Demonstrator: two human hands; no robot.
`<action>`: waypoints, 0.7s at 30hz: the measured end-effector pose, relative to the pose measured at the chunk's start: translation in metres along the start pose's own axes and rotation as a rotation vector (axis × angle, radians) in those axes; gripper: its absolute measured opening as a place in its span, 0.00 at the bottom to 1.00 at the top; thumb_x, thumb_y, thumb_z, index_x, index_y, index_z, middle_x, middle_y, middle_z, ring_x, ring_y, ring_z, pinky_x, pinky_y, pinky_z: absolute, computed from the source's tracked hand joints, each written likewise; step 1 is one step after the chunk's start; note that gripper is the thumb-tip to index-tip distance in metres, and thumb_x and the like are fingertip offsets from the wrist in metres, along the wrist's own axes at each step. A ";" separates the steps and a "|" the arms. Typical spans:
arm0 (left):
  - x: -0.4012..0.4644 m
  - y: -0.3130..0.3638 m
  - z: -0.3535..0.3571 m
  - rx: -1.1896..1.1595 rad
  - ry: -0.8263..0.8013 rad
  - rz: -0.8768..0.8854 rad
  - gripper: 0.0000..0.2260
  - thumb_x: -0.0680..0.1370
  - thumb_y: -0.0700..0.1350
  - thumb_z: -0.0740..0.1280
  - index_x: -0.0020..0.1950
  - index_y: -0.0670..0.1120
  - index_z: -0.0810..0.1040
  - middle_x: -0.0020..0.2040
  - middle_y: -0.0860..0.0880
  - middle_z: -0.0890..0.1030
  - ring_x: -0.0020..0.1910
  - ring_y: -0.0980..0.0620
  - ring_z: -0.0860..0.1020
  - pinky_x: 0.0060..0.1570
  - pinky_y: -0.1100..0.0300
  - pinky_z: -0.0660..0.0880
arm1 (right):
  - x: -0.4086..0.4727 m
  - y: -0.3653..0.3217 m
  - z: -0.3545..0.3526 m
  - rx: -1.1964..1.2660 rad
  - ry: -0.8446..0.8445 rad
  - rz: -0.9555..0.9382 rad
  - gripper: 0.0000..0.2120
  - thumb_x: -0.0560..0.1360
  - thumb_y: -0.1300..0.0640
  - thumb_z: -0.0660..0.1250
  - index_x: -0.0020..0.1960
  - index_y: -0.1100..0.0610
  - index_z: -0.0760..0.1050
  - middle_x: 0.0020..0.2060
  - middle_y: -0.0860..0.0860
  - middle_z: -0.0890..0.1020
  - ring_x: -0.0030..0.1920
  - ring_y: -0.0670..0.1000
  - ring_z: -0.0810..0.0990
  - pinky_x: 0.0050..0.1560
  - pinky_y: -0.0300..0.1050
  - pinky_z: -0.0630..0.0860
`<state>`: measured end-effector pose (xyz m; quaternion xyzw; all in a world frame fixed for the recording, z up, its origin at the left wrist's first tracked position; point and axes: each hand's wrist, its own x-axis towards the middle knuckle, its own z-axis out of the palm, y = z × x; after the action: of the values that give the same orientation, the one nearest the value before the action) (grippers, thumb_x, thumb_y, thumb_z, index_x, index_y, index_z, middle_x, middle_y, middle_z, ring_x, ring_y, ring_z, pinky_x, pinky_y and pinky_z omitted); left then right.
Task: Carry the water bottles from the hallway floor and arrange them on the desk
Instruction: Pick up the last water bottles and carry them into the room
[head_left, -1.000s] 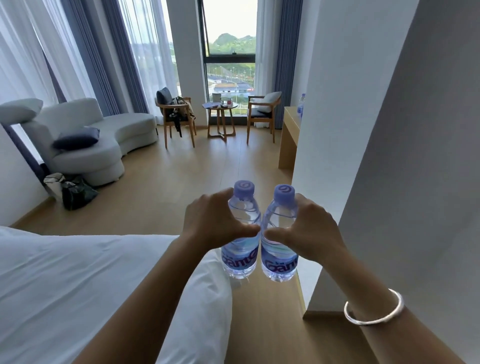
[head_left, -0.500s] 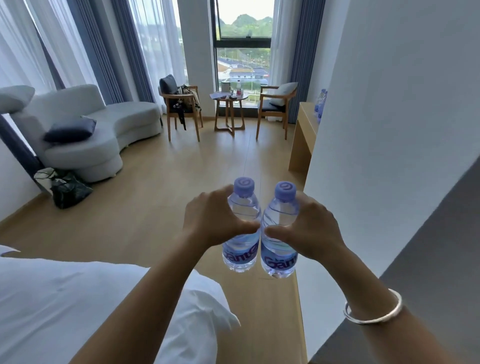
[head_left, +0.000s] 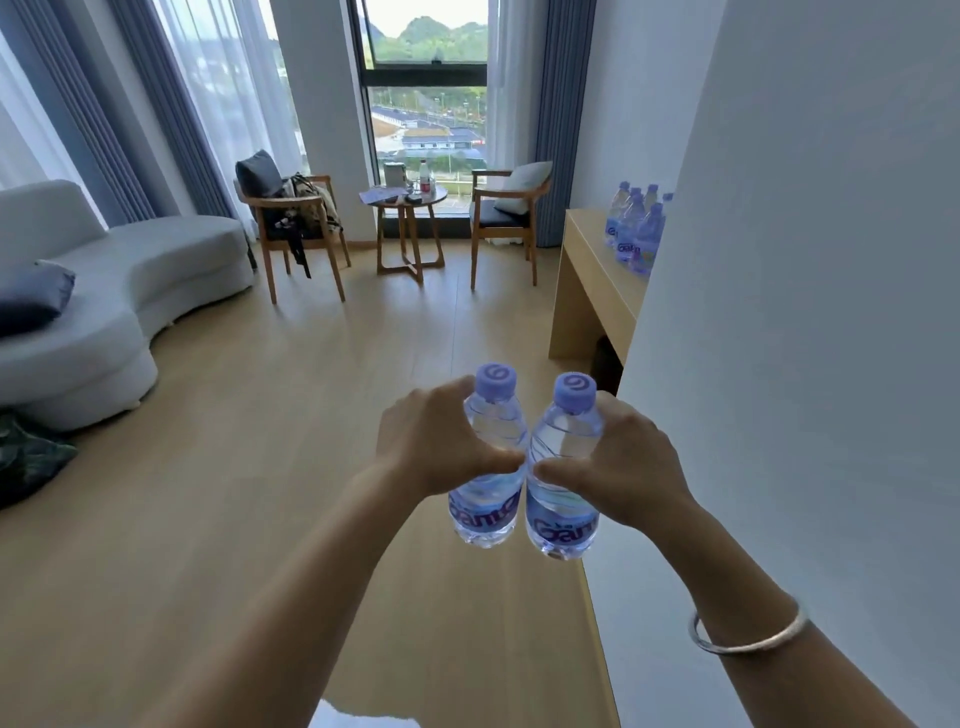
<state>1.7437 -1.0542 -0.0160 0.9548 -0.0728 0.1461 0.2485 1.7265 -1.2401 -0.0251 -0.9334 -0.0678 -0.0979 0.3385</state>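
I carry two clear water bottles with purple caps and purple labels, upright and side by side in front of me. My left hand (head_left: 434, 447) grips the left bottle (head_left: 488, 514) around its middle. My right hand (head_left: 621, 462) grips the right bottle (head_left: 563, 525) the same way; a silver bangle sits on that wrist. Ahead on the right stands the light wooden desk (head_left: 587, 280), partly hidden behind a white wall corner. Several matching bottles (head_left: 634, 228) stand grouped on its top near the wall.
The white wall (head_left: 805, 312) runs close along my right. A grey sofa (head_left: 104, 291) lies left, with a dark bag (head_left: 26, 457) on the floor beside it. Two wooden armchairs (head_left: 296, 228) flank a small round table (head_left: 408, 228) by the window. Wooden floor stretches between.
I have walked forward past the white bed, which has left the view. The desk and its bottles have come closer and more into sight. Both hands keep holding their bottles.
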 end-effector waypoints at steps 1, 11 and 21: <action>0.022 -0.006 0.002 -0.007 -0.004 0.009 0.25 0.54 0.67 0.65 0.45 0.55 0.77 0.33 0.57 0.78 0.33 0.53 0.76 0.29 0.68 0.63 | 0.020 0.001 0.003 0.005 0.008 0.003 0.19 0.61 0.46 0.74 0.47 0.45 0.70 0.41 0.45 0.77 0.41 0.48 0.76 0.39 0.40 0.71; 0.197 -0.065 0.039 -0.029 -0.053 0.061 0.25 0.56 0.66 0.67 0.47 0.55 0.77 0.32 0.56 0.76 0.34 0.53 0.76 0.29 0.67 0.63 | 0.189 0.021 0.044 0.032 0.059 0.055 0.18 0.61 0.45 0.74 0.40 0.47 0.67 0.34 0.44 0.73 0.37 0.47 0.75 0.35 0.37 0.70; 0.394 -0.110 0.115 -0.130 -0.079 0.047 0.23 0.53 0.66 0.65 0.44 0.58 0.75 0.34 0.56 0.79 0.35 0.55 0.78 0.35 0.59 0.75 | 0.392 0.081 0.075 0.056 0.041 0.114 0.17 0.59 0.45 0.72 0.42 0.48 0.69 0.37 0.46 0.74 0.37 0.45 0.75 0.33 0.41 0.68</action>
<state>2.1680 -1.0421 -0.0375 0.9397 -0.1145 0.1093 0.3033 2.1335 -1.2298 -0.0422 -0.9236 -0.0105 -0.0957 0.3709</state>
